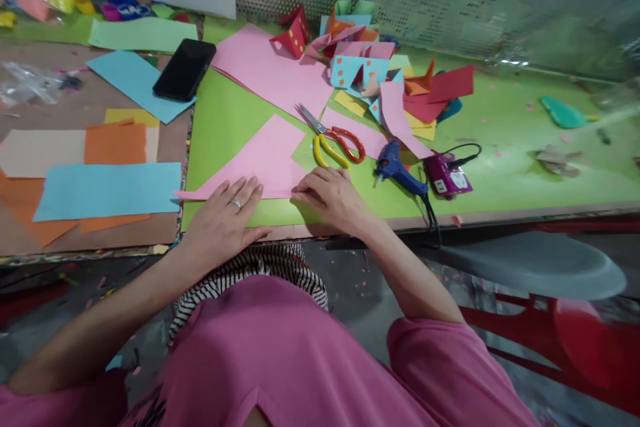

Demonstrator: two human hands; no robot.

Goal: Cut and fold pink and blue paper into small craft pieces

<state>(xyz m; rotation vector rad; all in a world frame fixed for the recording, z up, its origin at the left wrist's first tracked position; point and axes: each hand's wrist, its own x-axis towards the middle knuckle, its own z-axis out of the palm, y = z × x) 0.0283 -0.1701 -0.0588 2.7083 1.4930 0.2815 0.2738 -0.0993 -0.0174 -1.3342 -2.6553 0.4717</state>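
Note:
A folded sheet of pink paper (265, 157) lies near the table's front edge, a narrow tip pointing left. Flat on its lower left edge rests my left hand (225, 213), fingers stretched out, a ring on one of them. At the paper's lower right corner, the fingertips and thumb of my right hand (330, 197) are drawn together on the edge. Just beyond that hand are scissors (323, 130) with one yellow and one red handle, blades partly apart. A blue glue gun (400, 167) lies to its right.
A larger pink sheet (265, 67) and a heap of cut paper pieces (370, 70) lie farther back. To the left are a black phone (185, 70) and blue paper (110, 190) over orange sheets. A purple box with a cable (447, 177) sits right; a grey stool (545, 263) stands beside the table.

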